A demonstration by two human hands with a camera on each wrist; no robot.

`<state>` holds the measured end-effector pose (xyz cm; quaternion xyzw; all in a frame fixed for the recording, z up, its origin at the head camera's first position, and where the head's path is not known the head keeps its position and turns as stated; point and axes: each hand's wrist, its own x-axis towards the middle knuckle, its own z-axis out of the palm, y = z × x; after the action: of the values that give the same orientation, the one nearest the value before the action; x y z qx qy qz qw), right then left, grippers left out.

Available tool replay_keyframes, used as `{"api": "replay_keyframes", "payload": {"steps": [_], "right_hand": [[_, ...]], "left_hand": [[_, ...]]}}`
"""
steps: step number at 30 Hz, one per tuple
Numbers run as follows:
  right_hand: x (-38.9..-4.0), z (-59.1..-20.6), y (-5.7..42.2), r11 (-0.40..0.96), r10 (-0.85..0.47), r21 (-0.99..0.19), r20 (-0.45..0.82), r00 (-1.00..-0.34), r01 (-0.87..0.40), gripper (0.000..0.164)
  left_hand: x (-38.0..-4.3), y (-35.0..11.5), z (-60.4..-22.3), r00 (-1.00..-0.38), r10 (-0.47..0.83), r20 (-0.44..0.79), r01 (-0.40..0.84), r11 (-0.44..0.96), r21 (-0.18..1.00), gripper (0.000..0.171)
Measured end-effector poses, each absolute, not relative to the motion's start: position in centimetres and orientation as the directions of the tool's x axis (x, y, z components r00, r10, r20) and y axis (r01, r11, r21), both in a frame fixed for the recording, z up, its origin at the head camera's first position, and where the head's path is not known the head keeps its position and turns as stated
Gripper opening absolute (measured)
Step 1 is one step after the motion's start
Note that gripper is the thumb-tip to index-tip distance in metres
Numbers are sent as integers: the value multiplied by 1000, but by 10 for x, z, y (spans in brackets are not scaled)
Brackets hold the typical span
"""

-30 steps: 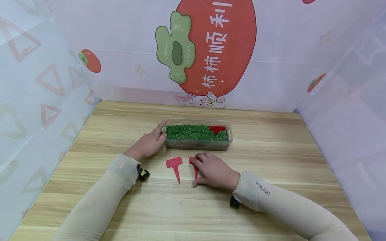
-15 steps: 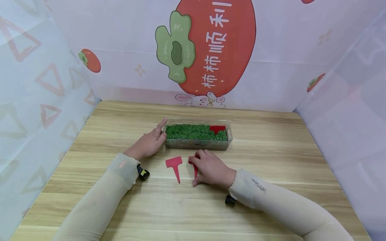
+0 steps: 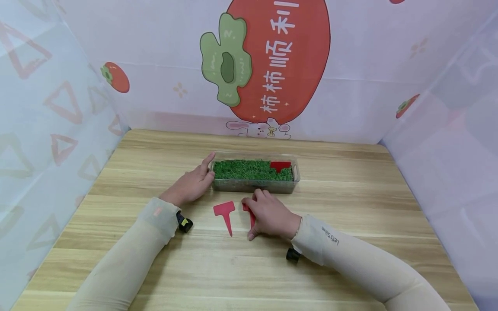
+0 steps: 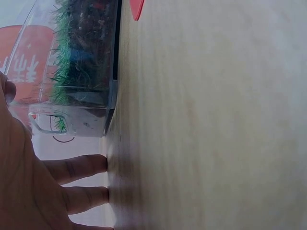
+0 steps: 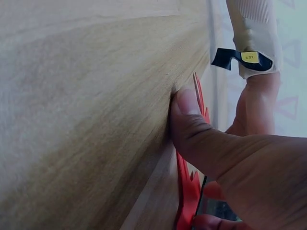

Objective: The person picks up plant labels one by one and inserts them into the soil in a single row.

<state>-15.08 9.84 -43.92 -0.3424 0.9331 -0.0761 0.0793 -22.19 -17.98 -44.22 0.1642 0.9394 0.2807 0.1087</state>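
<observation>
A clear plastic box [image 3: 253,186] filled with green artificial grass stands towards the back of the table. One red T-shaped plant label [image 3: 280,166] stands in the grass near its right end. My left hand [image 3: 192,185] touches the box's left end, fingers extended; in the left wrist view several straight fingers [image 4: 79,199] reach down to the table. In front of the box, my right hand [image 3: 273,216] has its fingers curled over the head of a second red plant label [image 3: 252,218], its thumb [image 5: 189,103] low near the label's pointed end. A third label [image 3: 224,210] lies flat to the left.
The wooden tabletop [image 3: 233,276] runs out to its back edge before a printed backdrop [image 3: 163,99]. Printed cloth sides rise at left and right. A black wrist camera [image 3: 184,223] sits under the left sleeve cuff, another [image 3: 293,255] under the right.
My right hand has shifted slightly left and towards the box, its fingers curling further over the label's head. The left hand, box and left label have stayed in place.
</observation>
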Motion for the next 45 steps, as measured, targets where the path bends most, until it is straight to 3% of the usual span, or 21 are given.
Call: {"api": "replay_keyframes", "payload": {"steps": [5, 17, 24, 28, 36, 45], "right_hand": [[-151, -437, 98, 756, -647, -208, -102, -755, -620, 108], [-148, -433, 104, 731, -668, -206, -18, -744, -651, 98], [-145, -424, 108, 676, -708, -169, 122, -696, -718, 56], [-146, -416, 110, 677, -694, -189, 158, -703, -711, 39], [-145, -404, 115, 689, -669, -248, 145, -729, -681, 42], [-151, -395, 121, 629, -696, -264, 228, -681, -731, 35]], "left_hand": [[-222, -181, -442, -921, 375, -104, 258, 788, 559, 64], [-222, -180, -443, -921, 375, -100, 259, 785, 562, 64], [-221, -180, -444, -923, 369, -113, 246, 787, 566, 63], [-222, -181, -444, -924, 371, -98, 255, 785, 564, 63], [-223, -180, -445, -921, 373, -111, 251, 788, 562, 63], [-223, -179, -444, -924, 366, -113, 247, 794, 556, 63]]}}
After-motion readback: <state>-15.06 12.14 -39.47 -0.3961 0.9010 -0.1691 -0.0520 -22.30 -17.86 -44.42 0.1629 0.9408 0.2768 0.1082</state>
